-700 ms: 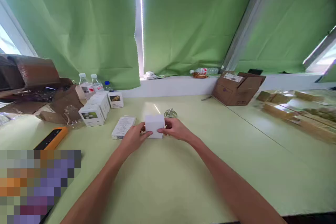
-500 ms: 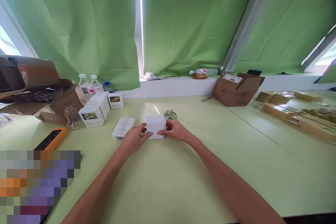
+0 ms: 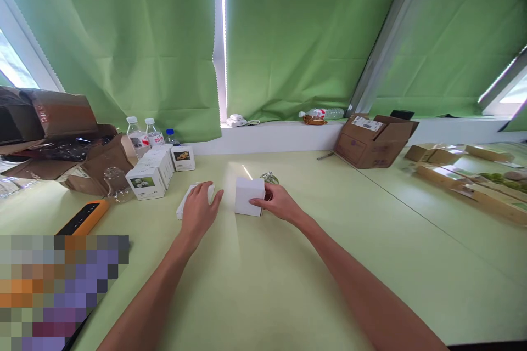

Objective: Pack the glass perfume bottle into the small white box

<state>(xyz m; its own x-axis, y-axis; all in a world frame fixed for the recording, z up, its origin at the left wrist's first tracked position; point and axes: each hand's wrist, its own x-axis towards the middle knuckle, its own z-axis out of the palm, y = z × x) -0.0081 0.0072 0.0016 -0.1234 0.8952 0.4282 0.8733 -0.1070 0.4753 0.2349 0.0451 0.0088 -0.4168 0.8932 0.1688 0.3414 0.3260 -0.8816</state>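
Observation:
A small white cube-shaped box (image 3: 248, 196) stands on the pale green table (image 3: 263, 279). My right hand (image 3: 279, 204) grips its right side, thumb on the front face. My left hand (image 3: 199, 209) lies apart from the box, fingers stretched flat over a flat white package (image 3: 185, 201) to its left. A small clear glass object (image 3: 269, 178) sits just behind the white box.
A row of white printed boxes (image 3: 153, 171) and water bottles (image 3: 139, 135) stand at the left, with torn brown cardboard (image 3: 61, 137) and an orange-and-black device (image 3: 84, 216). An open cardboard box (image 3: 373, 140) sits at the back right, flat cartons (image 3: 461, 175) beyond.
My left hand has let go of the white box and moved left onto the flat white package. My right hand still holds the box, which has turned slightly.

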